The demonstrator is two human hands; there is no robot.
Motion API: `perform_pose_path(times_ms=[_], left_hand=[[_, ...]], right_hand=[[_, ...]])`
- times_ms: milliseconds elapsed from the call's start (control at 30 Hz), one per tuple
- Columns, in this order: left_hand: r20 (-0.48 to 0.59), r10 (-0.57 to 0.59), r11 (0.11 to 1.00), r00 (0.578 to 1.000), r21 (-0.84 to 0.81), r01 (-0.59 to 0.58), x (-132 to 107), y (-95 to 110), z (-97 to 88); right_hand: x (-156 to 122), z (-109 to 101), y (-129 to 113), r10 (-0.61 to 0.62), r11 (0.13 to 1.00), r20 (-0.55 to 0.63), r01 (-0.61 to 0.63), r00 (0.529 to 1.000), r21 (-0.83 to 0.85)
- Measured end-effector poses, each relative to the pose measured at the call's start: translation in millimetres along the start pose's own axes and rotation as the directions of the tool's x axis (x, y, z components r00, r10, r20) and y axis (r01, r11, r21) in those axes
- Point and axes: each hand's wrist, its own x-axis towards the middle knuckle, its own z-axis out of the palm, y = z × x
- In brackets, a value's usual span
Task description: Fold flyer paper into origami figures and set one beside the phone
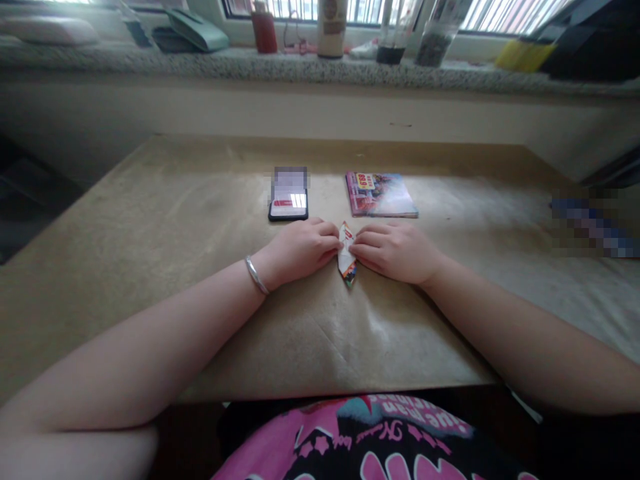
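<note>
A small piece of folded printed paper (347,257), narrow and pointed at both ends, lies on the table between my hands. It is mostly white, with orange and dark print near its lower tip. My left hand (313,247), with a silver bangle at the wrist, pinches the paper's left edge. On the opposite edge, the fingers of my right hand (395,250) are closed in the same way. My thumbs are largely hidden. Just beyond the left hand lies a phone (290,193) with its screen lit. A stack of glossy printed sheets (383,195) sits beyond the right hand.
The table has a tan cover (200,180). A blurred blue object (595,227) lies at its right edge. Behind, a speckled stone windowsill (300,67) carries a red bottle (264,30), a cream bottle (331,30), a green case (197,30) and other items.
</note>
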Motion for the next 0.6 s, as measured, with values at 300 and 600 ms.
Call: perform_pose_path(times_ms=[300, 600], left_hand=[[-0.001, -0.003, 1.0, 1.0, -0.007, 0.003, -0.5, -0.8, -0.1], [0.041, -0.023, 0.999, 0.999, -0.037, 0.024, -1.2, 4.6, -6.4]], right_hand=[[2.4, 1.5, -1.3, 0.08, 0.981, 0.003, -0.079, 0.997, 0.176], [1.9, 17.7, 2.7, 0.317, 0.808, -0.069, -0.232, 0.946, 0.542]])
